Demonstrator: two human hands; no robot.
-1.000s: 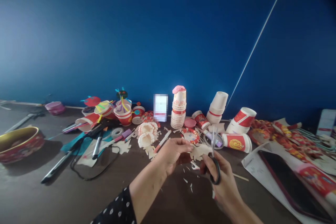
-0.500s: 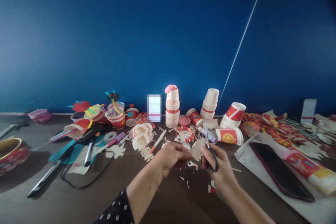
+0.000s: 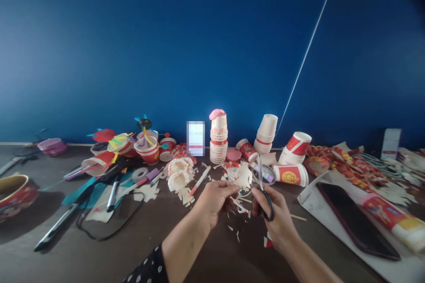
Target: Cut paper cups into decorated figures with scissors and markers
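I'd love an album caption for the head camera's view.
Left hand holding a white paper piece, right hand gripping scissors, near stacked paper cups.

The left sleeve (image 3: 149, 267) is black — dark cloth scattered with small, whitish, roundish spots, some seemingly with darker middles. Its edge crosses the left forearm (image 3: 186, 236), the rest bare. The right forearm (image 3: 299, 250) is bare as far as it shows — both hands (image 3: 214, 201) likewise.
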